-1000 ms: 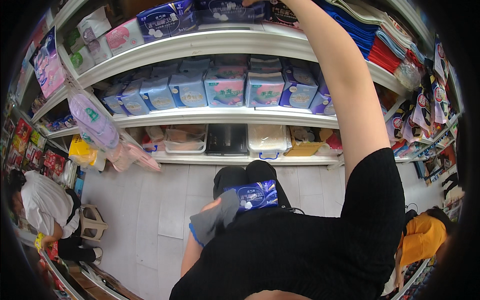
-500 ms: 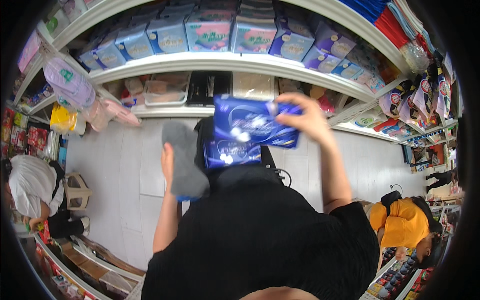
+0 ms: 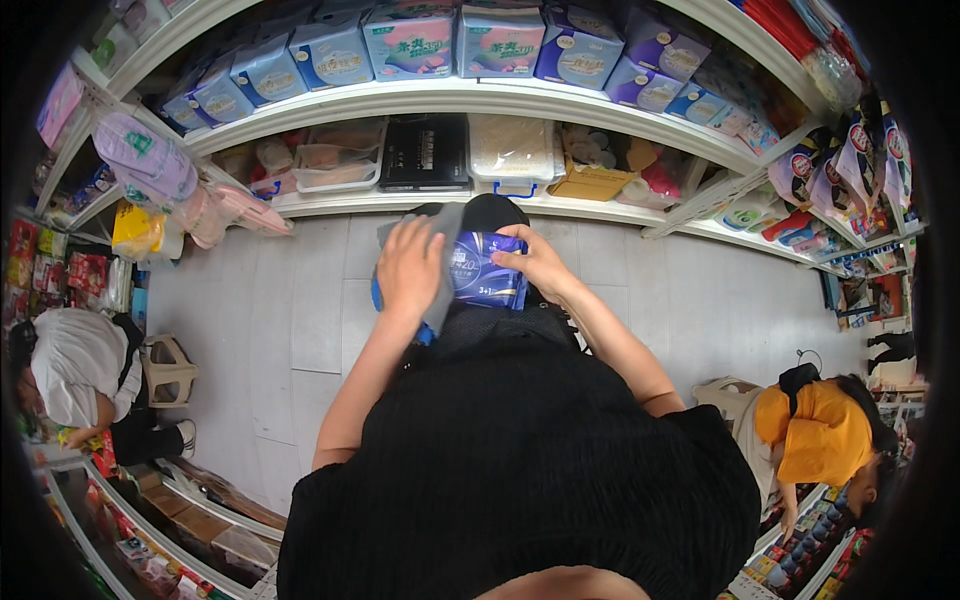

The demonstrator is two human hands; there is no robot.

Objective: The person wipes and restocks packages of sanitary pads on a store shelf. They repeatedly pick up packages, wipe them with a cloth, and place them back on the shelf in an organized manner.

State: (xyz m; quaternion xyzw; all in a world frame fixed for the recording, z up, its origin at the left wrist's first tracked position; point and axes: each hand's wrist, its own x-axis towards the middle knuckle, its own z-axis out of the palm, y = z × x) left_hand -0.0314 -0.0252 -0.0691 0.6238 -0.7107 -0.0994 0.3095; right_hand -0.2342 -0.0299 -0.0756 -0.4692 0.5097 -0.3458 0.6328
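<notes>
A grey cloth (image 3: 441, 307) with a bit of blue at its lower edge lies under my left hand (image 3: 408, 268), whose fingers bend over it. It is pressed against the left side of a dark blue, shiny pack of sanitary pads (image 3: 486, 278). My right hand (image 3: 538, 262) grips that pack at its upper right, thumb on the front. Both hands are close together over my lap. Part of the pack is hidden behind the cloth, and whether a second pack lies beneath cannot be seen.
Ahead runs a white shelf (image 3: 420, 97) lined with blue, pink and purple packs. Below it stand a black box (image 3: 424, 153), clear bins and a cardboard box (image 3: 592, 180). One person in white (image 3: 75, 365) is at the left, another in orange (image 3: 825, 430) at the right, both near stools.
The blue pack in my right hand has come down toward my lap. My left hand has moved right and up with the cloth, which is now against the pack.
</notes>
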